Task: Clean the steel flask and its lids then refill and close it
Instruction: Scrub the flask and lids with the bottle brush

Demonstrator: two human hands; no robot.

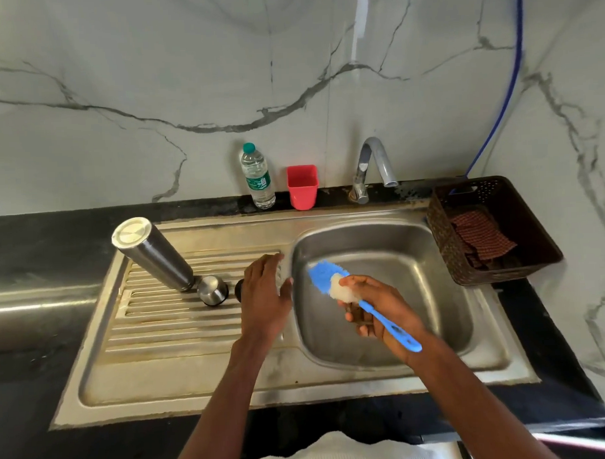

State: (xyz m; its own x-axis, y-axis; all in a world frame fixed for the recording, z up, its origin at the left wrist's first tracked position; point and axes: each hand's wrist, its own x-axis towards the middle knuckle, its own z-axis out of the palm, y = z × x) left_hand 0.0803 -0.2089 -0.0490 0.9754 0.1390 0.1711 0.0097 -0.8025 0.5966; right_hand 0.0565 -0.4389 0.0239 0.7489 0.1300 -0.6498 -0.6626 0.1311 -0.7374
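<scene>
The steel flask stands upside down on the ribbed drainboard, its base toward me. A steel lid sits just right of its mouth. A small dark lid lies beside that, half hidden by my left hand. That hand hovers over the drainboard's right edge with its fingers relaxed and seems to touch something clear; I cannot tell what. My right hand grips a blue brush with a white foamy sponge part over the sink basin.
A plastic water bottle and a red cup stand on the black counter by the wall. The tap rises behind the basin. A brown basket with a checked cloth sits right of the sink.
</scene>
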